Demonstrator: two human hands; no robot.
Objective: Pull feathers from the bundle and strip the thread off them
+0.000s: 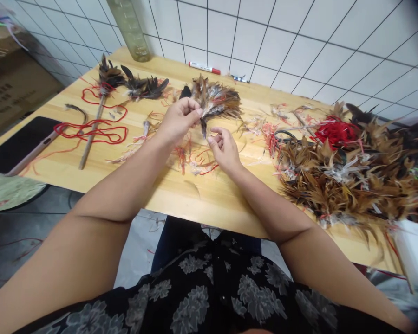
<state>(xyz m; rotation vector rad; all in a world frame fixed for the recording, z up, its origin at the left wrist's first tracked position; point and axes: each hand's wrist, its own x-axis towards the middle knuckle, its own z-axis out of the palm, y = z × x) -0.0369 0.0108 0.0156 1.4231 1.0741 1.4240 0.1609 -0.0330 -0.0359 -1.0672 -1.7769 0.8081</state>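
Table edge, left: A black tablet (21,144) lies on the wooden table (209,199), near the corner.

Stick: A wooden stick (88,141) lies with dark feathers (109,76) tied on its top end, and loops of red cord (106,137) go around it.

Left hand (179,121): Grip is narrow, thumb and fingers pinch the bunch of brown feathers (216,99).

Feather bunch: It is held in the air above the table, just right of the left hand.

Right hand (225,149): Grip is narrow, fingers curled, just under the bunch. I cannot tell if it holds something.

Table right: A big pile of brown feathers (341,178) lies with a tangle of red thread (336,132) on top.
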